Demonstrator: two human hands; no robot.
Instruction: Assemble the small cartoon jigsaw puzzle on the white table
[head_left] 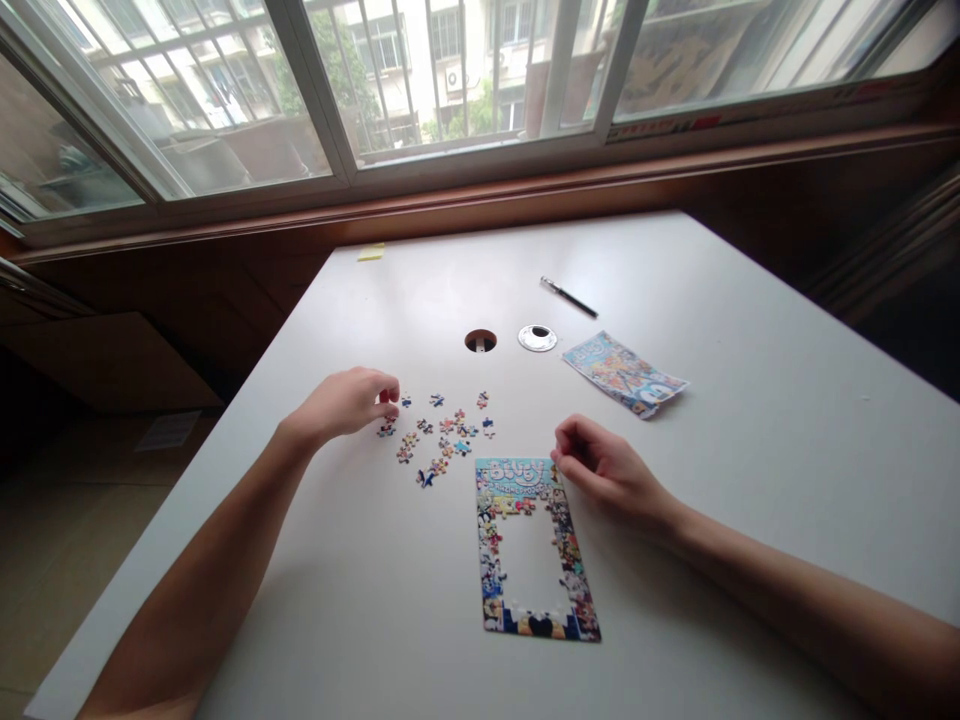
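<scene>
A small colourful jigsaw puzzle (534, 545) lies flat on the white table (750, 420); its border is assembled and the middle is an open gap. Several loose puzzle pieces (442, 432) are scattered just left of its top. My left hand (346, 402) rests at the left edge of that scatter, fingers curled and pinching a small piece with red on it. My right hand (604, 470) sits at the puzzle's top right corner, fingers curled, fingertips touching the frame edge; whether it holds anything is hidden.
A torn printed puzzle packet (624, 373) lies right of centre. Behind it are a black pen (568, 297), a round cable hole (480, 341) and its silver cap (538, 338). A yellow sticky note (370, 252) sits at the far edge. Windows run behind the table.
</scene>
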